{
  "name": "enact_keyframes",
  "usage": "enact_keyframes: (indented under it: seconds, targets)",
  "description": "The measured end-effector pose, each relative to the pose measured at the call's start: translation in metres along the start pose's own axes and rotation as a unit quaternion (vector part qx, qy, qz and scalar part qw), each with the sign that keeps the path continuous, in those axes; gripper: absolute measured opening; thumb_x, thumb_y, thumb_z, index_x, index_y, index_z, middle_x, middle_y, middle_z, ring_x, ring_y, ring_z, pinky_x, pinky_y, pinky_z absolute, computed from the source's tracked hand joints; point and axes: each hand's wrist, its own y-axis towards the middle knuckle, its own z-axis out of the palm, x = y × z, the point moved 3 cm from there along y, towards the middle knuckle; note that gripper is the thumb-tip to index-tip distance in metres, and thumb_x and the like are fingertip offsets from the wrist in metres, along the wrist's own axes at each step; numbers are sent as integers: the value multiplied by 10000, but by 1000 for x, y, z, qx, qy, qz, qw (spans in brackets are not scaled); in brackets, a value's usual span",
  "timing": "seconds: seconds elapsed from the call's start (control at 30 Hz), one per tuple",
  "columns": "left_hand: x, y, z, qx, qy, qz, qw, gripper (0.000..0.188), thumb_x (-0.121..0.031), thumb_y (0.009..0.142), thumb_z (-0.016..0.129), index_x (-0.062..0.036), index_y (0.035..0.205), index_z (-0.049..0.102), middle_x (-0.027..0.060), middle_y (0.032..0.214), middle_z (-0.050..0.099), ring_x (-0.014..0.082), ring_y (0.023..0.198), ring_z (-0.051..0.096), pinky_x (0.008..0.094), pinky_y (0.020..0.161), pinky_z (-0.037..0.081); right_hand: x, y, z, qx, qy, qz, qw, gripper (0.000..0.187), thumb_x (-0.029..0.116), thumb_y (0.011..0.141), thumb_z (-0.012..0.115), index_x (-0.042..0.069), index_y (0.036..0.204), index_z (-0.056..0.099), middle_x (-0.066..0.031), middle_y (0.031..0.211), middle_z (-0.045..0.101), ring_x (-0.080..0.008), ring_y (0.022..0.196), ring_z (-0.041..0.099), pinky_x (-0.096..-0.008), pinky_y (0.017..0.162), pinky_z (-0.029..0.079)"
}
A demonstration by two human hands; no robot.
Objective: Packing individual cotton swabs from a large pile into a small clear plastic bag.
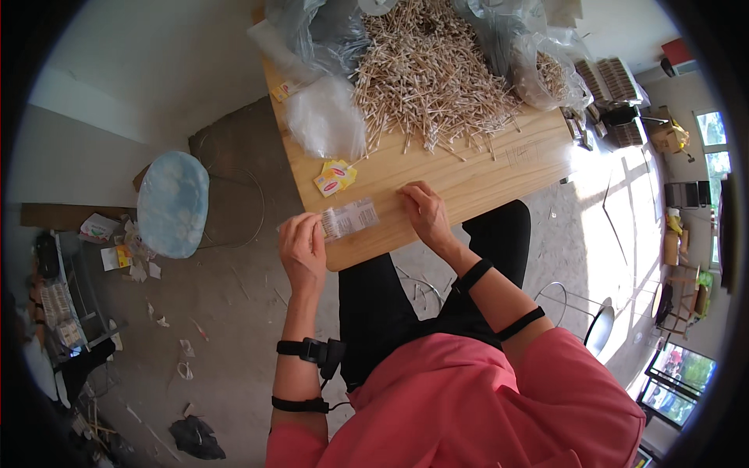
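Observation:
At the near left corner of the wooden table, my left hand (303, 248) pinches the left end of a small clear plastic packet (360, 214). A row of cotton swabs (331, 224) shows inside it, beside a printed panel. Just right of the packet, my right hand (427, 218) is closed over the tabletop, its thumb and fingertips together; whatever they hold, if anything, is too small to make out. Beyond the packet lie a few yellow and white printed cards (335, 179). A large heap of loose cotton swabs (433, 86) covers the far part of the table.
Clear plastic bags (324, 117) lie left of the heap on the table (499, 175). Another bag of swabs (550, 74) stands at its right. A blue-covered stool (173, 204) is on the left, a round stool (599, 329) on the right. Scraps litter the floor.

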Motion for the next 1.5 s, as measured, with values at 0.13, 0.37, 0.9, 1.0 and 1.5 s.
enact_keyframes:
  seconds: [0.13,0.37,0.9,1.0,1.5]
  targets:
    - [1,33,9,-63,30,-9,998,217,-37,899,617,-31,1115,637,116,1151,625,318,1104,560,422,943,458,-5,-35,-16,8,-6,-5,1000,145,-3,866,596,0,988,674,-154,1065,664,-377,959,645,-413,838,523]
    - [-21,50,39,-24,74,4,997,292,-34,887,616,-35,1179,617,137,1185,611,342,1123,545,450,968,444,-13,-51,-17,26,53,-1,998,162,-29,863,582,-20,1009,652,-184,1234,591,-388,1093,606,-419,922,504]
    - [58,78,-2,-134,21,-172,976,321,-96,897,665,-33,1210,631,99,1118,662,207,944,625,329,811,515,-66,8,-62,-14,23,10,1000,138,52,887,580,42,986,676,-170,927,622,-377,882,627,-443,766,511]
    - [51,85,-13,-133,48,-135,981,260,-106,909,662,-61,1166,670,57,1044,702,170,847,637,304,755,512,-70,8,-57,-41,-12,28,999,116,54,896,584,40,989,653,-173,901,613,-379,875,623,-444,754,505]
    - [-107,2,151,60,-42,34,997,289,-64,879,620,-20,1163,596,130,1111,605,349,1007,601,425,887,500,-116,53,-73,-20,-92,13,995,26,79,861,647,73,885,640,-130,874,606,-343,740,616,-439,632,479]
